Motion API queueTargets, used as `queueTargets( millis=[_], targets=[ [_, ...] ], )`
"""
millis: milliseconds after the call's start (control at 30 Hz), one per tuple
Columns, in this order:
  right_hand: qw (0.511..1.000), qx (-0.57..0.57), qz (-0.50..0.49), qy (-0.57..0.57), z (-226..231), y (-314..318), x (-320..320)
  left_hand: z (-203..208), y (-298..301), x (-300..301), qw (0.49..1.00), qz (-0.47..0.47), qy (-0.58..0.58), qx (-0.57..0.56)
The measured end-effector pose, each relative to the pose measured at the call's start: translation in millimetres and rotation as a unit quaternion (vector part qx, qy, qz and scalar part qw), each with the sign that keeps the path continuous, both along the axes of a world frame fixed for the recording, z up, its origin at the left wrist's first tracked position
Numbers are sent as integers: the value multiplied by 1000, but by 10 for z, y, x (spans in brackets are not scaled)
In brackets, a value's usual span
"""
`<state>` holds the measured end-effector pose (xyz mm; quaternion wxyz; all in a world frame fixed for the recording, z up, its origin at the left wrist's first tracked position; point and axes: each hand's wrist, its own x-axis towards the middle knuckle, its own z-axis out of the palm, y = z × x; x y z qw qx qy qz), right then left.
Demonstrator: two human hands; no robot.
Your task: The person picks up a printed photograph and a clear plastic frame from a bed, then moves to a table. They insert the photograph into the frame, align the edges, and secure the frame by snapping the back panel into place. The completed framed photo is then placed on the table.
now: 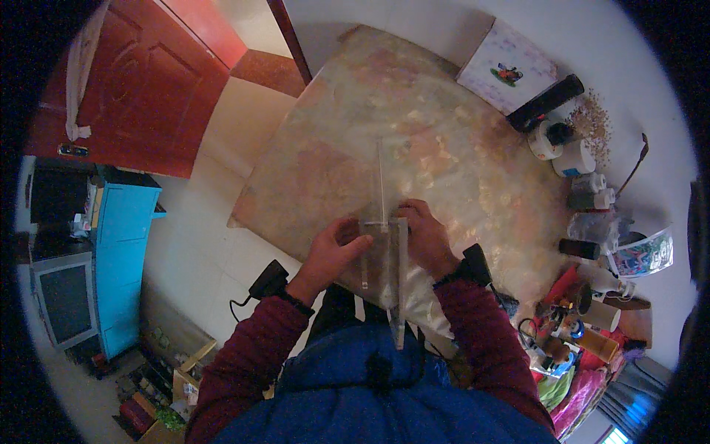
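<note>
Over the near edge of the table, I have a clear plastic piece [400, 288] made of see-through panels. One thin panel edge stretches away from me across the tabletop, and a thicker strip runs back toward my body. On its left side, my left hand [336, 251] has the thumb laid against a panel and the fingers curled behind. My right hand [427, 235] grips the right side near the top of the thick strip, its fingers bent. Its exact shape is hard to make out through the transparent faces.
A patterned cloth covers the table [318, 163]. Along the wall at right stand white jars [573, 159], a black cylinder [546, 103], a picture board [510, 70] and assorted clutter. A turquoise cabinet [124, 259] and a red door [140, 81] are at left.
</note>
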<state>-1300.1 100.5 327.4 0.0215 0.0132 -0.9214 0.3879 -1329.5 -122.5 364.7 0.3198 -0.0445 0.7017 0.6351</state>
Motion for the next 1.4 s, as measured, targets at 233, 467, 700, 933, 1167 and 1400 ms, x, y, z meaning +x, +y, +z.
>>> queueTargets(
  millis=[233, 467, 700, 933, 1167, 1400],
  targets=[
    [999, 6, 26, 17, -59, 23, -6, 8, -23, -38, 999, -22, -17, -17],
    [1000, -7, -4, -14, -45, -3, -6, 42, -22, -44, 1000, -23, -7, 7],
    [1000, -14, 16, 14, -76, 13, 6, 50, -8, -23, 1000, -13, -24, -3],
    [1000, 16, 17, 5, -25, 23, -4, 155, 31, -43, 999, -34, -5, -29],
    [999, -18, 14, 22, -112, 16, -4, 276, 77, -55, 998, -43, -33, -7],
    [999, -13, 27, 18, -127, 61, 1, 268, 88, -48, 999, -39, -15, -14]
  ],
)
